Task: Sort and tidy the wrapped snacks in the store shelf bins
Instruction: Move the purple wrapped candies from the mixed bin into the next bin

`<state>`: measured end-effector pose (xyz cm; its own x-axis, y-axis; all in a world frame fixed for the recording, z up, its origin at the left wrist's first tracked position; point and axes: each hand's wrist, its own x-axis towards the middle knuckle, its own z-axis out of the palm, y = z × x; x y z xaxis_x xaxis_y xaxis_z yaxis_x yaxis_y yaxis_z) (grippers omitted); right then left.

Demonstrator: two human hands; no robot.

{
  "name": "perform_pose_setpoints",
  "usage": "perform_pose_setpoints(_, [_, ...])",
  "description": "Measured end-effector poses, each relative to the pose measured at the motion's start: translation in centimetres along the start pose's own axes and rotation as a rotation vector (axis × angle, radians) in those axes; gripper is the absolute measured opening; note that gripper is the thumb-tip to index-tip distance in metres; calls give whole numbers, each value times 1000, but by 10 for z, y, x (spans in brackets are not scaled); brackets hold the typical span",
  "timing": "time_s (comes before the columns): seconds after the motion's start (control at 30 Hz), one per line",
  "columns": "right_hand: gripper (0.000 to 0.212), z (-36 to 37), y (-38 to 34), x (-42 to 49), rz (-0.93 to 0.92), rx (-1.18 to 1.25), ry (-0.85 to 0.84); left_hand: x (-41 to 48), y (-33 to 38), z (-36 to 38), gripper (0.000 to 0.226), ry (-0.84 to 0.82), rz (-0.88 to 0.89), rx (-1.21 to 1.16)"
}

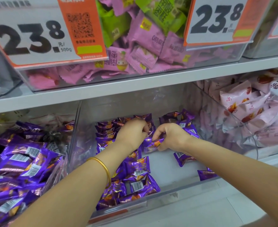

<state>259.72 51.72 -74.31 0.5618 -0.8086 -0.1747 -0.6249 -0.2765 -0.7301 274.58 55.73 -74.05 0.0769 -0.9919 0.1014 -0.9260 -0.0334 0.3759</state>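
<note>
A bangle (pixel 102 167) is worn on the nearest forearm. Inside the middle bin (pixel 166 166) a purple snack (pixel 151 143) is pinched by the right hand (pixel 172 136); the left hand (pixel 131 133) is curled, its grasp cannot be told. The light, slippery foil is judged best held by its crimped ends.

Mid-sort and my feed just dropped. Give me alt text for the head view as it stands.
Both hands reach into the middle clear bin: the right hand pinches a purple wrapped snack, and the left hand, fingers curled, is at the row of purple snacks beside it. Pink and green packs fill the bin above.
</note>
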Motion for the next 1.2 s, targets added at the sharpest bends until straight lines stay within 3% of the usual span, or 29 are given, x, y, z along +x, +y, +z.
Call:
perform_pose_setpoints(0.43, [29, -2, 1, -3, 23, -249, 9, 0, -3, -9, 22, -122, 1, 20])
perform_pose_setpoints(0.87, [51, 8, -8, -3, 50, -239, -19, -4, -2, -20, 31, -173, -6, 10])
perform_pose_setpoints(1.2, [56, 4, -7, -9, 22, -282, -10, -19, 4, -38, 37, -134, -22, 25])
